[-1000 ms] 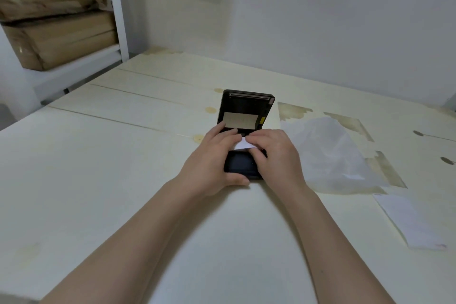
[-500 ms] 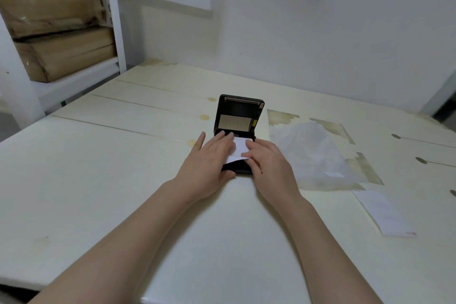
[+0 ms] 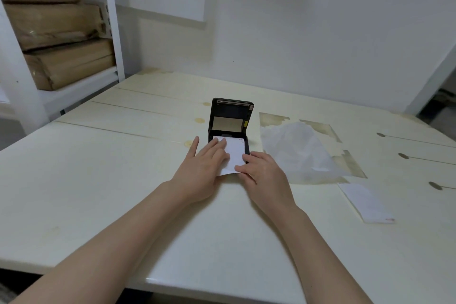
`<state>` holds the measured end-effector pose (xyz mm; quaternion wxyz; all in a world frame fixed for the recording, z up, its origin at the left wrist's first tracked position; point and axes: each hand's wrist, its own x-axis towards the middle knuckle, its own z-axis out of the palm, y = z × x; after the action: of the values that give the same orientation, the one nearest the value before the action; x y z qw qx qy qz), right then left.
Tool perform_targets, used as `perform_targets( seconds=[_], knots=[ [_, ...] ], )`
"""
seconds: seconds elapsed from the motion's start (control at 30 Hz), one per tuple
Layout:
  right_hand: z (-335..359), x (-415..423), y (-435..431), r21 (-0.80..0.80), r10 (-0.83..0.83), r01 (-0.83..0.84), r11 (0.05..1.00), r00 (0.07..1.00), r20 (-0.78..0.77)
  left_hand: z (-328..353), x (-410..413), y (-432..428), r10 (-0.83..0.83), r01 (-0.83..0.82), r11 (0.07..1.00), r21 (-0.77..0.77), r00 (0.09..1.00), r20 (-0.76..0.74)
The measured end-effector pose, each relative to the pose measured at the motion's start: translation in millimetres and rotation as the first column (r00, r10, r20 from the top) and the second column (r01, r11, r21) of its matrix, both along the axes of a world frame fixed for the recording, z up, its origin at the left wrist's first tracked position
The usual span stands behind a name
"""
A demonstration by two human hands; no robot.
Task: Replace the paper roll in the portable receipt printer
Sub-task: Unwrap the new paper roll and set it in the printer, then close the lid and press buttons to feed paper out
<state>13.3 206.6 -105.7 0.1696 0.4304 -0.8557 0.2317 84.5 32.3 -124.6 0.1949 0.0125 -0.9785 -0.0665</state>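
Observation:
A black portable receipt printer stands on the cream table with its lid raised upright. A white strip of paper runs from the roll in the open bay toward me, lying over the printer's body. My left hand lies flat on the left part of the strip, fingers spread. My right hand pinches the strip's near right corner between thumb and forefinger. The roll itself is mostly hidden under the paper and my fingers.
A crumpled clear plastic wrapper lies right of the printer. A loose white receipt slip rests at the far right. A white shelf with brown parcels stands at the back left. The table has stains and tape marks.
The paper strip has been drawn out longer toward me. My right hand moved back with its end, and my left hand flattened onto the strip. The view pulled back and tilted up.

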Motion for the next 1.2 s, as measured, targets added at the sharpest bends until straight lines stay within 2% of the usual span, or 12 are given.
perform_targets(
  seconds=[0.17,0.27,0.37,0.5,0.67,0.73,0.87,1.03,1.2],
  knots=[
    [-4.8,1.4,1.5,-0.012,0.02,-0.02,1.0,1.0,-0.004,10.8,6.5,4.7,0.052,-0.048,0.998,-0.043,0.994,0.097],
    [-9.1,2.3,2.7,-0.02,0.037,-0.037,0.999,0.999,-0.021,10.7,12.8,6.5,0.054,-0.048,0.997,-0.06,0.994,0.094],
    [-13.4,0.8,3.8,-0.035,0.044,-0.044,0.998,0.999,0.003,8.4,17.5,8.1,0.044,-0.042,0.998,-0.045,0.999,0.028],
    [-9.9,2.1,5.3,-0.048,0.049,-0.043,0.998,0.991,0.126,10.5,8.9,5.6,0.07,-0.06,0.994,0.095,0.992,-0.102],
    [10.4,-4.5,-0.1,-0.273,-0.005,0.05,0.961,0.987,0.163,7.4,-4.5,3.3,0.147,-0.094,0.97,0.224,0.961,-0.232],
    [20.6,-15.2,-7.2,-0.315,-0.036,0.102,0.944,0.978,0.208,3.7,-6.0,3.4,0.159,-0.092,0.967,0.238,0.947,-0.279],
    [48.9,-45.2,-33.0,-0.367,-0.021,0.12,0.923,0.964,0.264,1.5,-9.1,1.3,0.227,-0.153,0.959,0.238,0.918,-0.325],
    [72.6,-59.0,-58.7,-0.346,0.094,0.078,0.935,0.887,0.452,8.0,-6.4,1.4,0.328,-0.226,0.923,0.311,0.883,-0.334],
    [53.0,-51.5,-52.5,-0.477,0.088,0.082,0.875,0.942,0.324,10.9,-4.8,1.1,0.336,-0.231,0.928,0.292,0.857,-0.391]
  ],
)
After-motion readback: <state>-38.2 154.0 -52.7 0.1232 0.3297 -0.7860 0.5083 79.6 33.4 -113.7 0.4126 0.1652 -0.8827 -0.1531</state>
